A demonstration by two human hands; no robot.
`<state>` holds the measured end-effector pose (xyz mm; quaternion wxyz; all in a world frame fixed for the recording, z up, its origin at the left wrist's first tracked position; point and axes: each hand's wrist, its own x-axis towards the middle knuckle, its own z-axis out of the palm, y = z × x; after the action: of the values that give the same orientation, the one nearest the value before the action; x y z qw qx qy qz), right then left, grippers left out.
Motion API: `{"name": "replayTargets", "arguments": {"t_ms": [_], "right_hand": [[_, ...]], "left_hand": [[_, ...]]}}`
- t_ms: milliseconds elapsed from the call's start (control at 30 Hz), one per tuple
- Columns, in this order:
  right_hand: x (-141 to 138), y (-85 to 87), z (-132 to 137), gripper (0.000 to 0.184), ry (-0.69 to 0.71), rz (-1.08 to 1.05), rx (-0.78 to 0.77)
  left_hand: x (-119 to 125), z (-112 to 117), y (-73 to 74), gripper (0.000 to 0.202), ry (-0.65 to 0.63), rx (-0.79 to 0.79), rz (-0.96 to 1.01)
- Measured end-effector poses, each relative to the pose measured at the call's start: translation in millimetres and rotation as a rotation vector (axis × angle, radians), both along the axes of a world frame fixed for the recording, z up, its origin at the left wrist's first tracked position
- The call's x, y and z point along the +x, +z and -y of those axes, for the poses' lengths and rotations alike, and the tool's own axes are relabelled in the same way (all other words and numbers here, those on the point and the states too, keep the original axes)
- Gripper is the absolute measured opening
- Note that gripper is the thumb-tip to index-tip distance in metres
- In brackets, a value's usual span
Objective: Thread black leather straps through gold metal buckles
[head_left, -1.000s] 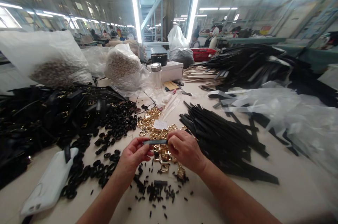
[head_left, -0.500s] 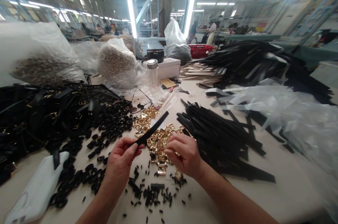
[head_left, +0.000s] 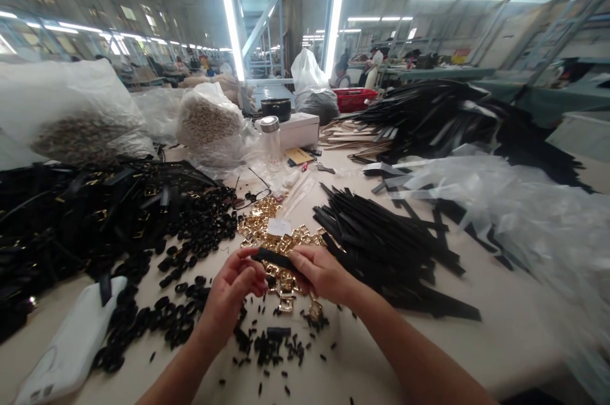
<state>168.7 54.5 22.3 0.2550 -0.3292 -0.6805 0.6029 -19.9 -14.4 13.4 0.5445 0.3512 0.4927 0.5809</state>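
A short black strap (head_left: 274, 257) spans the gap between my two hands, above a heap of gold buckles (head_left: 286, 243). My right hand (head_left: 320, 273) pinches its right end between thumb and fingers. At the other end, the curled fingers of my left hand (head_left: 233, 287) hold the strap near the index fingertip. Whether a buckle is on the strap cannot be made out. Below my hands lie many small black pieces (head_left: 274, 348), with a short black tube-like piece (head_left: 279, 332) among them. To the left are black loops (head_left: 166, 313).
Long black strips (head_left: 381, 240) are piled to the right, beside crumpled clear plastic (head_left: 515, 201). Finished-looking black straps with buckles (head_left: 95, 214) fill the left side. A white case-like object (head_left: 71, 341) lies front left. Behind are a bottle (head_left: 271, 138), eyeglasses (head_left: 252, 192) and filled plastic bags (head_left: 210, 112).
My right hand has come up to the strap and now grips its free end. The strap has swung from slanting upward to nearly level. The view has shifted slightly.
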Motion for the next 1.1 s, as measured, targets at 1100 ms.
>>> {"name": "replayTargets", "arguments": {"t_ms": [1100], "right_hand": [[-10, -6.0, 16, 0.018, -0.085, 0.474, 1.103]], "left_hand": [[-12, 0, -7.9, 0.018, -0.103, 0.592, -0.934]]}}
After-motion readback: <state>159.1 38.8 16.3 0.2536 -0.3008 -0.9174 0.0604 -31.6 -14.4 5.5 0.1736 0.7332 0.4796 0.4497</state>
